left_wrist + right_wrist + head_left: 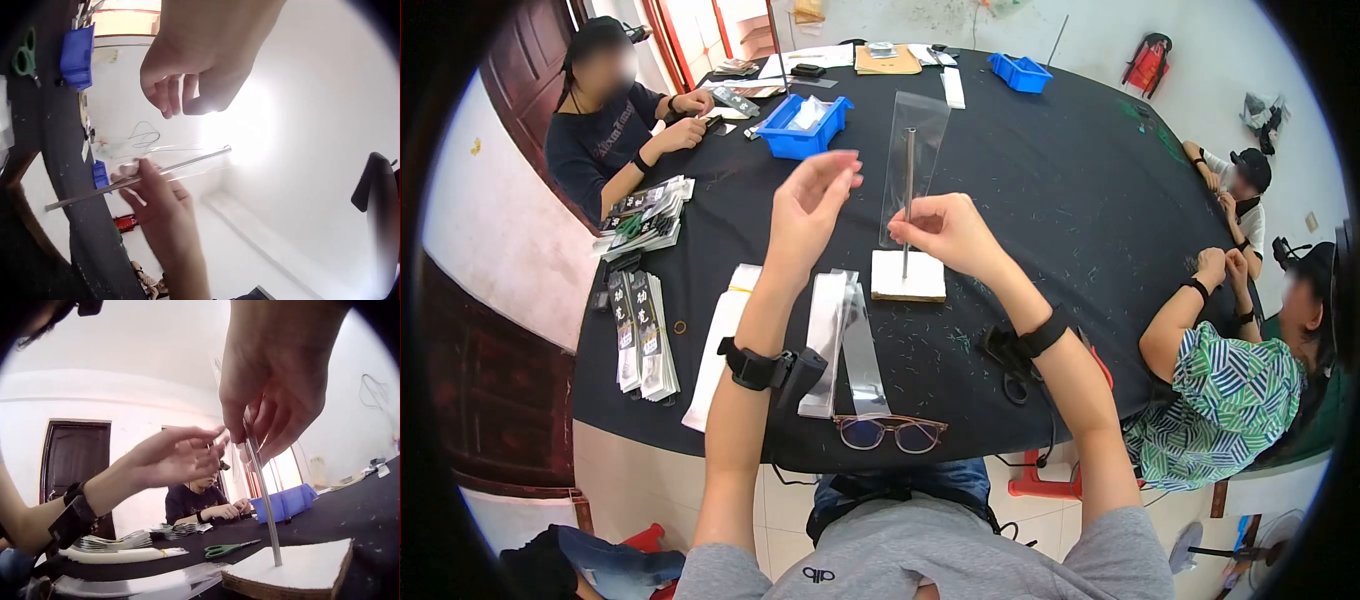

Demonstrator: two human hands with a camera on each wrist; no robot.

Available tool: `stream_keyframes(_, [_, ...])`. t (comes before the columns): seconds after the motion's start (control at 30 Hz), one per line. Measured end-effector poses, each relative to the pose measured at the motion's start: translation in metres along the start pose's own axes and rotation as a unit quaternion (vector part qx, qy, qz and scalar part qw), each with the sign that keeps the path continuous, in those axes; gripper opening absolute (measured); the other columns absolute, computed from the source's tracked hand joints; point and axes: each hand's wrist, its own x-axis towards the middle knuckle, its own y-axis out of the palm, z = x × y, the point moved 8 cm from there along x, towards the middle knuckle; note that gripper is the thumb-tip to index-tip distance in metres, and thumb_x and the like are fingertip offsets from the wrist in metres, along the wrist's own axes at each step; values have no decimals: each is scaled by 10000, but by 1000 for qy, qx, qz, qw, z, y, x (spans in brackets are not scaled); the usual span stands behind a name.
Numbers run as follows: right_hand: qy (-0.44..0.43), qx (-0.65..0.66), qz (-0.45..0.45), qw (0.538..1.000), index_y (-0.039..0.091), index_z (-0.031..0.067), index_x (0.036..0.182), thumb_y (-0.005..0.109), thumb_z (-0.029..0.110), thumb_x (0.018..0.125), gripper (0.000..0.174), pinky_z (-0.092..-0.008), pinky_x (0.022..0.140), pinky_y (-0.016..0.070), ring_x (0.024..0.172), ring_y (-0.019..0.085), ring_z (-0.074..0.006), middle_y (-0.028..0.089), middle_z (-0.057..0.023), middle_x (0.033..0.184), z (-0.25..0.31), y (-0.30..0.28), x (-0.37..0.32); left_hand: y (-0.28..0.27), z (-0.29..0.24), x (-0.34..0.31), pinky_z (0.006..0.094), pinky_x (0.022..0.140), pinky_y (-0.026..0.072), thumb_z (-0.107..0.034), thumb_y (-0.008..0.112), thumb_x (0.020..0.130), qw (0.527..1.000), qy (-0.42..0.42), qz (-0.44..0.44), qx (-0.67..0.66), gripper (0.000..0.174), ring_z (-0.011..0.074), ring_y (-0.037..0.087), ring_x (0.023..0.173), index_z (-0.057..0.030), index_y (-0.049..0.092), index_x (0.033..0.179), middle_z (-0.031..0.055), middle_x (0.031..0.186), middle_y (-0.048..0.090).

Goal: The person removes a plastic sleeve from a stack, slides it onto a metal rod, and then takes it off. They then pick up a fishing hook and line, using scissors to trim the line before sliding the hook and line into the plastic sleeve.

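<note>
A thin metal rod [907,170] stands upright on a white square block [908,275], behind which lies dark cloth. Around or against the rod's upper part is a clear plastic sleeve [929,125]. My right hand [950,232] pinches the sleeve's lower part beside the rod, thumb against fingers; in the right wrist view the rod [265,494] runs down from that hand [278,381] to the block [300,565]. To the left of the rod, my left hand [808,215] is raised with its fingers loosely bent and nothing in them; the left wrist view shows this hand [197,62] apart from the sleeve.
Clear sleeves [863,350] and glasses [890,433] lie at the near edge, white strips [725,345] to the left. Printed packets [643,335] and green scissors [629,228] are farther left. Blue bins [803,128] stand at the back. People sit at both sides.
</note>
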Motion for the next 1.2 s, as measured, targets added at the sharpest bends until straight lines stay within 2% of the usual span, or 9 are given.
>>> stream_keyframes(0.27, [-8, 54, -17, 998, 683, -48, 853, 667, 117, 851, 166, -243, 647, 529, 719, 668, -107, 699, -85, 756, -20, 16, -14, 31, -26, 17, 232, 758, 486, -164, 658, 887, 995, 85, 45, -6, 219, 104, 623, 890, 3, 675, 1028, 66, 996, 680])
stream_keyframes(0.47, [-2, 27, -20, 999, 663, -60, 808, 660, 100, 853, 167, -244, 650, 533, 709, 664, -102, 701, -92, 772, -18, 14, -14, 37, -34, 20, 237, 821, 473, -113, 649, 889, 997, 72, 35, 11, 180, 104, 605, 885, 20, 659, 1010, 54, 961, 661])
stream_keyframes(0.63, [-4, 21, -7, 1000, 675, -37, 907, 648, 111, 874, 154, -239, 699, 525, 754, 649, -88, 685, -61, 778, -21, 17, -14, 37, -33, 22, 235, 806, 468, -109, 663, 877, 993, 110, 33, 14, 161, 88, 586, 869, 11, 668, 985, 35, 937, 655])
stream_keyframes(0.77, [18, -18, 4, 1000, 667, -29, 902, 681, 156, 860, 190, -258, 698, 528, 732, 645, -99, 687, -77, 814, -23, 16, -14, 33, -26, 26, 170, 591, 416, -106, 661, 884, 993, 113, -5, 21, 160, 44, 560, 735, 20, 667, 983, 22, 893, 647])
stream_keyframes(0.83, [-51, -22, 3, 998, 644, -8, 1008, 710, 210, 842, 282, -278, 707, 534, 728, 654, -144, 691, -113, 862, -15, 15, -15, 37, -26, 27, 175, 615, 405, -122, 629, 909, 992, 123, -21, 19, 154, 36, 532, 740, 10, 646, 988, 10, 886, 627])
stream_keyframes(0.93, [-55, -45, 3, 997, 514, -17, 1218, 738, 335, 803, 588, -359, 851, 507, 966, 637, -265, 642, -173, 1061, -14, 14, -23, 36, -40, 31, 193, 703, 397, -180, 571, 948, 988, 120, -80, 52, 173, 51, 510, 781, -14, 613, 979, -6, 846, 587])
stream_keyframes(1.03, [-53, -80, 11, 995, 511, -25, 1224, 727, 371, 806, 615, -382, 888, 488, 1026, 614, -293, 614, -196, 1127, -6, 6, -33, 17, -71, 61, 191, 698, 390, -190, 578, 936, 985, 137, -107, -8, 165, 62, 510, 758, -31, 612, 961, 2, 843, 595])
stream_keyframes(1.13, [-62, -110, 21, 992, 526, -25, 1213, 720, 391, 806, 613, -389, 895, 482, 1047, 603, -306, 607, -204, 1144, -3, 0, -45, -35, -103, 119, 270, 845, 433, -203, 593, 931, 973, 144, -87, -155, 204, 143, 570, 954, -26, 577, 1032, 27, 955, 597])
stream_keyframes(1.2, [-70, -122, 20, 990, 542, -25, 1197, 719, 395, 804, 602, -389, 894, 481, 1053, 601, -307, 610, -203, 1142, 3, -9, -54, -101, -116, 159, 272, 814, 423, -101, 593, 911, 960, 134, -129, -210, 246, 149, 560, 1032, 6, 544, 1126, 72, 1047, 592])
